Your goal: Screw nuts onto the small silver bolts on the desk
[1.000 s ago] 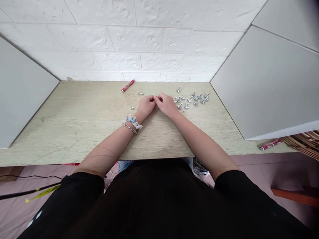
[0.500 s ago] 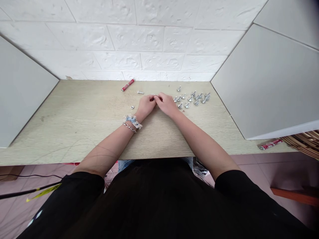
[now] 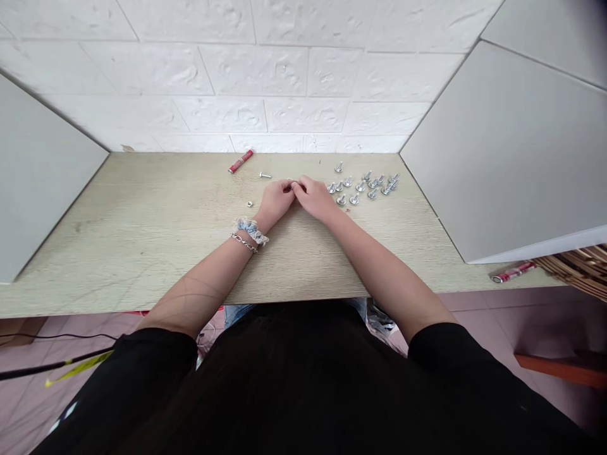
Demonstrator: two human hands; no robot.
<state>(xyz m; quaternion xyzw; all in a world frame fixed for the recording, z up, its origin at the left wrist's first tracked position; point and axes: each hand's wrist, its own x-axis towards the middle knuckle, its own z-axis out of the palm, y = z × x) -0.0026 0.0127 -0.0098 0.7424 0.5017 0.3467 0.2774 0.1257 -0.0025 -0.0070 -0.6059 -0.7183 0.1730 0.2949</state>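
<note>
My left hand [image 3: 277, 197] and my right hand [image 3: 313, 197] meet over the middle of the board, fingertips pinched together. Whatever small piece they hold is mostly covered by the fingers; only a pale glint shows at the tips. Just left of my left hand lie a loose bolt [image 3: 265, 175] on its side and a single nut [image 3: 250, 204]. Beyond my right hand stands a group of silver bolts [image 3: 360, 186], several of them upright on their heads with washers or nuts on them.
A red tube [image 3: 241, 162] lies near the white brick wall [image 3: 246, 69]. White panels [image 3: 512, 158] close in the board on both sides. Another red tube [image 3: 515, 272] rests at the right front edge beside a wicker basket [image 3: 578, 270].
Both hands stay pinched together at the same spot, with only slight finger movement. The whole view has shifted very slightly; the bolts and nut lie as before.
</note>
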